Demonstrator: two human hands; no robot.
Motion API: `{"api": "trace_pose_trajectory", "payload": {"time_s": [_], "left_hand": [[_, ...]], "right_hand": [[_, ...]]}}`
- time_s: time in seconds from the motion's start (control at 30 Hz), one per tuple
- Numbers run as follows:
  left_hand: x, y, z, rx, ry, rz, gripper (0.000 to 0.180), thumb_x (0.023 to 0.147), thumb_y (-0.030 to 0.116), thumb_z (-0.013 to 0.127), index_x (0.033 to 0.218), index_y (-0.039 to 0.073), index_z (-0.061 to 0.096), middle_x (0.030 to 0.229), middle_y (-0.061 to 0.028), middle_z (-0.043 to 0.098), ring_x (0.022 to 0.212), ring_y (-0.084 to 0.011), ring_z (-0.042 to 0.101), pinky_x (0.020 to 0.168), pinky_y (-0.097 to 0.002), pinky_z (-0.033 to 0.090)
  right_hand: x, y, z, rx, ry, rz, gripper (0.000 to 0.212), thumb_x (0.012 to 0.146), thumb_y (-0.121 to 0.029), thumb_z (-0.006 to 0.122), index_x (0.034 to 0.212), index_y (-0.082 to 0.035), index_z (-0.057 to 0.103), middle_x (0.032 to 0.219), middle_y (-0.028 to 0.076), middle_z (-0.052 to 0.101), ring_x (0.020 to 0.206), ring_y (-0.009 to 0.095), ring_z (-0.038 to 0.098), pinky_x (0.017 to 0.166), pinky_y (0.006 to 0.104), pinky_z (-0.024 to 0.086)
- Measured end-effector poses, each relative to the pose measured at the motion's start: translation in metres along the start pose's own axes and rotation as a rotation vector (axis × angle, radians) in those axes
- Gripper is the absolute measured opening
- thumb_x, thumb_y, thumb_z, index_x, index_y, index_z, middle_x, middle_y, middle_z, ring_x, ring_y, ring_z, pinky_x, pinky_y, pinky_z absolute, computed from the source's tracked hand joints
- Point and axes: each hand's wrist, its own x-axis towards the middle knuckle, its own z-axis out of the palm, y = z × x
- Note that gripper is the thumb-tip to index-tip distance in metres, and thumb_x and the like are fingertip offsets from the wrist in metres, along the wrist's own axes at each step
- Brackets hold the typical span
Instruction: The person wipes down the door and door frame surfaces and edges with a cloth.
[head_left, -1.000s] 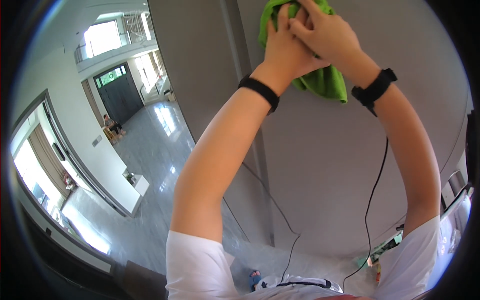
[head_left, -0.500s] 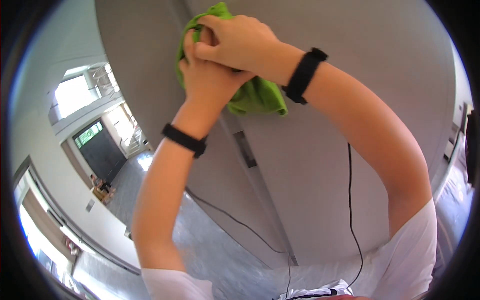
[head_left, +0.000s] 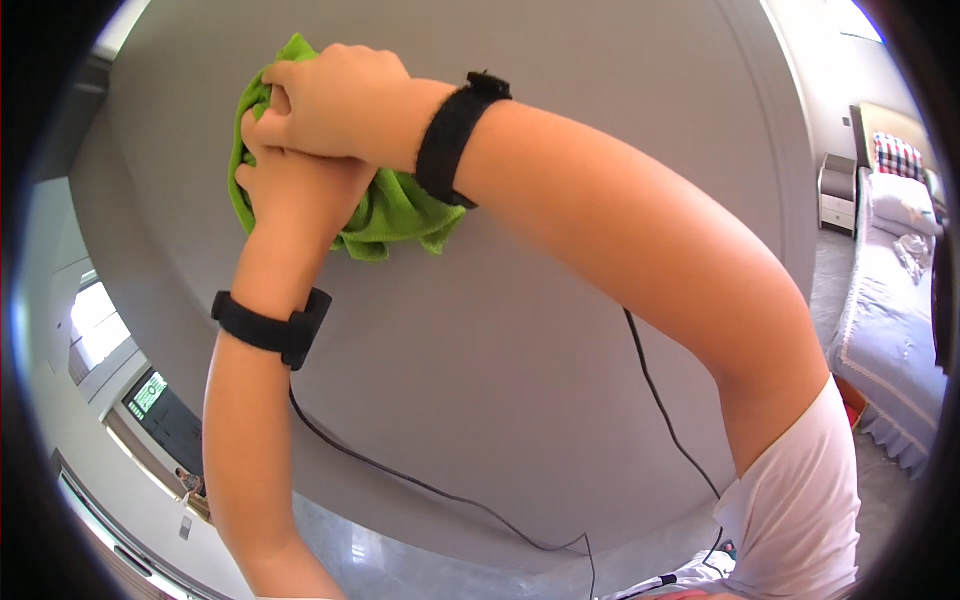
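1. Right hand (head_left: pixel 345 105) lies over the left hand (head_left: pixel 295 195), both on a bunched green cloth (head_left: pixel 400 215); whether either hand's fingers close around it cannot be told.
2. That cloth lies against a broad grey panel (head_left: pixel 500 360), toward the view's upper left.
3. Each arm (head_left: pixel 640 220) wears a black band (head_left: pixel 452 145).
4. Dark cables (head_left: pixel 440 491) trail lower down.
5. At far right stands a bed (head_left: pixel 885 310) beside a small cabinet (head_left: pixel 838 195).

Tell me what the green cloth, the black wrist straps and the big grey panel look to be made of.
Green cloth: soft, matt textile, perhaps microfibre; it hangs in loose folds.
Black wrist straps: probably fabric webbing; dull, with slightly fuzzy edges.
Grey panel: smooth, low-sheen face without visible grain; painted or laminated board, or coated metal, I can't tell.
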Motion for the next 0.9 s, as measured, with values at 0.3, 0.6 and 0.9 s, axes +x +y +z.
{"api": "trace_pose_trajectory", "payload": {"time_s": [0.3, 0.6, 0.9], "left_hand": [[0.072, 0.181, 0.022, -0.050, -0.028, -0.058, 0.094, 0.077, 0.061, 0.073, 0.150, 0.012, 0.039, 0.155, -0.0102, 0.036, 0.132, -0.0464, 0.037, 0.091, -0.0654, 0.044], [0.115, 0.359, 0.059, -0.139, 0.082, 0.056, 0.096, 0.077, 0.065, 0.072, 0.152, 0.013, 0.040, 0.158, -0.0115, 0.033, 0.138, -0.0450, 0.030, 0.095, -0.0675, 0.039], [0.160, 0.460, 0.088, -0.112, -0.118, 0.227, 0.093, 0.077, 0.068, 0.069, 0.151, 0.015, 0.047, 0.157, -0.0108, 0.039, 0.148, -0.0420, 0.019, 0.119, -0.0585, 0.022]], "right_hand": [[-0.063, 0.125, -0.120, -0.094, 0.002, 0.157, 0.064, 0.088, -0.060, 0.049, 0.138, -0.021, 0.059, 0.112, 0.015, 0.074, 0.105, 0.034, 0.070, 0.091, 0.0414, 0.054], [-0.142, 0.249, -0.226, -0.210, 0.082, 0.262, 0.063, 0.093, -0.043, 0.049, 0.147, -0.011, 0.047, 0.109, 0.029, 0.069, 0.102, 0.047, 0.066, 0.092, 0.0515, 0.052], [-0.181, 0.376, -0.265, -0.151, 0.328, 0.314, 0.057, 0.098, -0.045, 0.046, 0.147, -0.018, 0.048, 0.125, 0.023, 0.067, 0.117, 0.044, 0.063, 0.101, 0.0449, 0.049]]}}
